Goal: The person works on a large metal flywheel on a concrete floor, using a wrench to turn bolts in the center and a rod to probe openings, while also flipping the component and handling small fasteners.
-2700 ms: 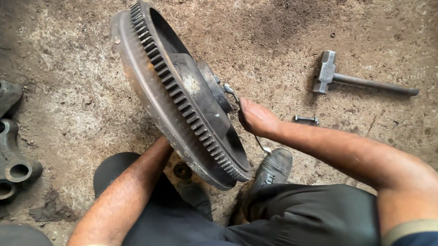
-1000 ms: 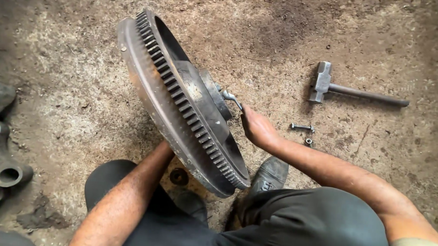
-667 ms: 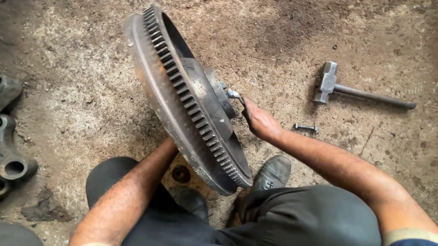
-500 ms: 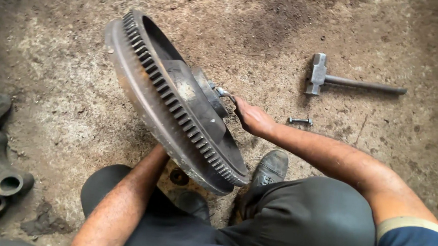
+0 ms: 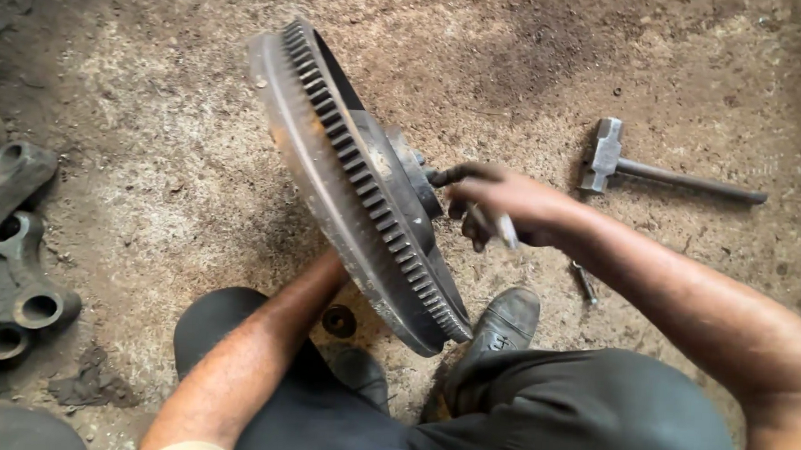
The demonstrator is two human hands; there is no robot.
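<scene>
I see the toothed flywheel [image 5: 357,178] standing on edge on the dirt floor [image 5: 170,152], tilted, its lower rim between my knees. My right hand [image 5: 500,202] is closed around a small metal tool [image 5: 506,230] at the wheel's hub. My left forearm runs behind the wheel; that hand is hidden, so its grip I cannot tell. A hammer [image 5: 642,168] lies well apart on the right.

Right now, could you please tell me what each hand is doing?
Left hand: hidden behind the flywheel; cannot be told.
Right hand: closed on a wrench at the flywheel's hub.
</scene>
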